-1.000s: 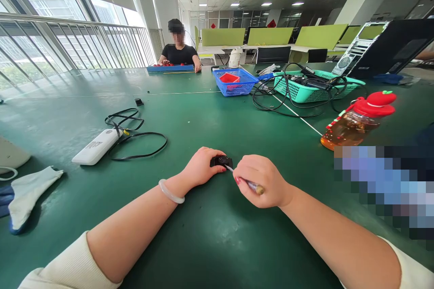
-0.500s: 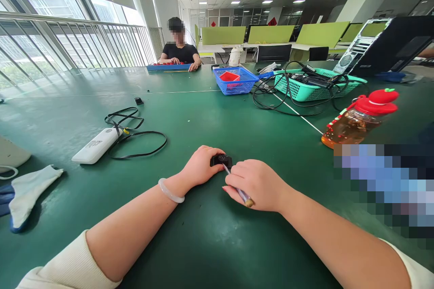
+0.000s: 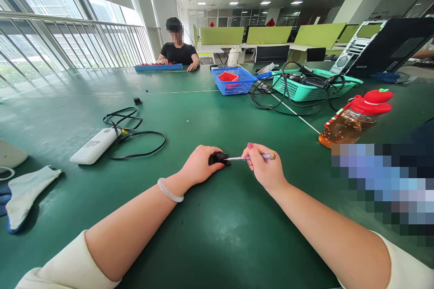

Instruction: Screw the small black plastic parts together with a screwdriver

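My left hand (image 3: 202, 165) is closed on a small black part (image 3: 220, 157) that rests on the green tabletop (image 3: 217, 234). Its exact kind is too small to make out, and my fingers cover its left side. In my right hand (image 3: 266, 164) is a slim screwdriver (image 3: 257, 157) with a clear handle and a brownish end cap. The screwdriver lies nearly level, its metal tip touching or just beside the right side of the black part.
Left of my hands lie a white power bank (image 3: 95, 145) with a black cable (image 3: 145, 154) and a glove (image 3: 29, 194). On the right stands a red-lidded bottle (image 3: 352, 119). Farther back are a blue basket (image 3: 233, 85), a green basket (image 3: 301, 90) with cables, and a seated person (image 3: 178, 51).
My right hand has moved right and turned, swinging the screwdriver from slanting to nearly level. My left hand stays on the black part. The far person's blue tray has shifted left.
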`<control>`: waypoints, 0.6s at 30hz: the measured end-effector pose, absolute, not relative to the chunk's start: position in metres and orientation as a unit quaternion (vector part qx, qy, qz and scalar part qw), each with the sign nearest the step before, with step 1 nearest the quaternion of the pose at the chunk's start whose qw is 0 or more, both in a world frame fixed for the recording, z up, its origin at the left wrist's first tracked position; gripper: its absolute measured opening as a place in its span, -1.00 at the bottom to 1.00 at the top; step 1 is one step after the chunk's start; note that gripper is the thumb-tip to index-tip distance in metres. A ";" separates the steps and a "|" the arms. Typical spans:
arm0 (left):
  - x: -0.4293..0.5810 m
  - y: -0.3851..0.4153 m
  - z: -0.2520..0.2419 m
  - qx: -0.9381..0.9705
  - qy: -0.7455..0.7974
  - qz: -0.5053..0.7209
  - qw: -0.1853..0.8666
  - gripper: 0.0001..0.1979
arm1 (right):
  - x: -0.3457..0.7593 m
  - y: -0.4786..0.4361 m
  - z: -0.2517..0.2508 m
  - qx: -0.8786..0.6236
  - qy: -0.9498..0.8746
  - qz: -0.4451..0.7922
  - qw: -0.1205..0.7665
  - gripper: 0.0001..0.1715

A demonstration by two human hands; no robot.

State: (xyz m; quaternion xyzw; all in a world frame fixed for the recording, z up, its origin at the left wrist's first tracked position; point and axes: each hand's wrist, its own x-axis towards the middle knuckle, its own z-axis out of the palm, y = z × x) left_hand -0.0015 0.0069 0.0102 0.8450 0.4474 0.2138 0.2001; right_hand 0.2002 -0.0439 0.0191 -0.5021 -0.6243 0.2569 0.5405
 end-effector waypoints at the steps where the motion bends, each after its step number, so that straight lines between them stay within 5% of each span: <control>1: -0.001 0.007 0.010 0.845 0.448 0.212 0.201 -0.68 | 0.200 -0.044 0.019 -0.495 -0.636 0.245 0.539 -0.41; 8: -0.001 0.007 0.009 0.846 0.448 0.211 0.194 -0.66 | 0.199 -0.051 0.025 -0.384 -0.759 0.114 0.514 -0.55; 18: -0.001 0.007 0.010 0.857 0.432 0.214 0.183 -0.69 | 0.201 -0.050 0.029 -0.444 -0.711 0.142 0.526 -0.46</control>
